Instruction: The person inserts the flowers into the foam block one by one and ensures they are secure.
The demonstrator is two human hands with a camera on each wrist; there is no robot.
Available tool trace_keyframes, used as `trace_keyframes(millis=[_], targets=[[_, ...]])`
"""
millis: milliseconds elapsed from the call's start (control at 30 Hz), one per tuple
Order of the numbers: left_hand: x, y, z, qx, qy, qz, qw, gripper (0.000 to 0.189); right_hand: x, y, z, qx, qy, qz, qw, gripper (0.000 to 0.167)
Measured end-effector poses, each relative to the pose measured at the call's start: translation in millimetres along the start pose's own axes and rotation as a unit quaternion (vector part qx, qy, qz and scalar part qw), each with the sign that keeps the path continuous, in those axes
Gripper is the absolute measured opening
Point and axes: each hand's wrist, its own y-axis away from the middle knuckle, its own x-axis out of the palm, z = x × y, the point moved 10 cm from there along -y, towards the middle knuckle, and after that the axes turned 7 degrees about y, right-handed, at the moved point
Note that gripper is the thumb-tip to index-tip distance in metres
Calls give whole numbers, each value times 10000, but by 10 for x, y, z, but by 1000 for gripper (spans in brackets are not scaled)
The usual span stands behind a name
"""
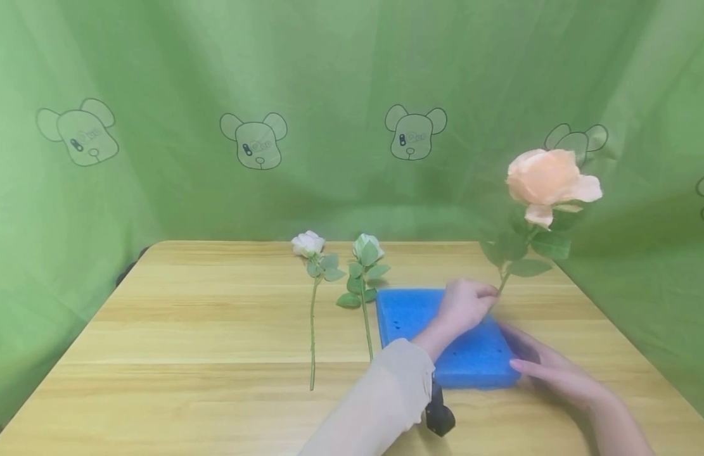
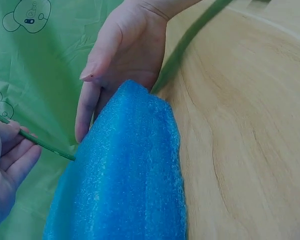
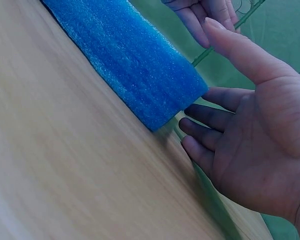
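A peach rose (image 1: 548, 180) stands upright over the far right corner of a blue foam block (image 1: 471, 361). My left hand (image 1: 466, 304), in a beige sleeve, pinches its green stem (image 1: 502, 282) low down, just above the foam; the left wrist view shows the stem (image 2: 45, 145) between the curled fingers (image 2: 10, 155). My right hand (image 1: 548, 370) lies open, its straight fingers against the block's right side. In the right wrist view this hand (image 3: 255, 125) is flat beside the foam (image 3: 130, 55). Small holes dot the foam's top.
Two pale roses lie on the wooden table (image 1: 215, 329) left of the block: a white one (image 1: 308, 243) and a greenish-white one (image 1: 366, 247), stems pointing toward me. A green cloth with bear prints (image 1: 255, 139) hangs behind and around the table.
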Motion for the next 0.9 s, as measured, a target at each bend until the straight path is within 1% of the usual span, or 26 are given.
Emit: trace_keyframes(millis=[100, 167, 267, 333, 367, 500, 600, 667, 800, 900], targets=[[25, -3, 30, -149, -7, 74, 9999, 18, 2, 0, -7, 27, 25, -12, 10000, 61], [51, -7, 45, -208, -118, 149, 9996, 18, 5, 1, -7, 35, 5, -12, 10000, 61], [91, -15, 60, -138, -376, 237, 9989, 18, 8, 5, 12, -25, -24, -17, 10000, 62], [114, -15, 68, -13, -602, 274, 9978, 17, 12, 9, 28, -85, -67, -13, 9999, 62], [121, -14, 73, 24, -661, 283, 9974, 17, 14, 9, 35, -123, -74, -7, 9999, 62], [137, -8, 93, 28, -740, 265, 9969, 16, 11, 10, 17, -31, -87, -32, 10000, 62], [129, -7, 93, 30, -715, 216, 9972, 14, 5, 10, 15, -11, -73, -47, 10000, 62], [121, -8, 94, 5, -715, 201, 9972, 14, 9, 8, 33, -93, -77, -25, 9999, 61], [114, -7, 105, -159, -632, 306, 9974, 15, 23, 13, 54, -206, -186, 41, 9996, 60], [119, -4, 120, -342, -436, 415, 9976, 16, 15, 15, 52, -204, -202, 21, 9996, 60]])
